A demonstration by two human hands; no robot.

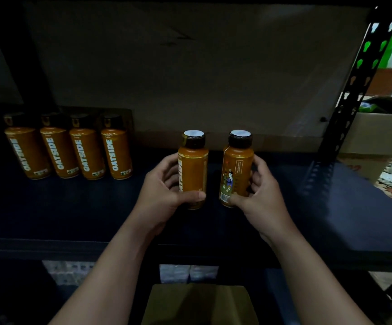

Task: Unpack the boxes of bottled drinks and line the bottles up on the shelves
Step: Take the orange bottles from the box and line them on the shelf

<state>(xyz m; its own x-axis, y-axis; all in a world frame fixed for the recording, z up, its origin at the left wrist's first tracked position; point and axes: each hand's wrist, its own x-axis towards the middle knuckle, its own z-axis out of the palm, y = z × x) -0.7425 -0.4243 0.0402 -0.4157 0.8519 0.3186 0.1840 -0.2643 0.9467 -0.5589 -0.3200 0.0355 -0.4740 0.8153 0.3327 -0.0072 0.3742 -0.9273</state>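
Hands noted: I had left hand [164,186] and right hand [258,193] each gripping one upright orange bottle [193,170] [236,170] over mid-shelf [73,207].

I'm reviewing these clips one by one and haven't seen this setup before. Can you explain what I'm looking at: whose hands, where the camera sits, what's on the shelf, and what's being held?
There is no machine here. A person wears one wide-angle camera on the head, looking forward and down, so both arms reach in from the bottom.

The left hand grips one orange bottle, and the right hand grips another orange bottle. Both are upright over the dark shelf; I cannot tell whether they touch it.

On the left, four matching bottles labelled OATSIDE stand in a row. A cardboard box sits below, at the bottom edge.
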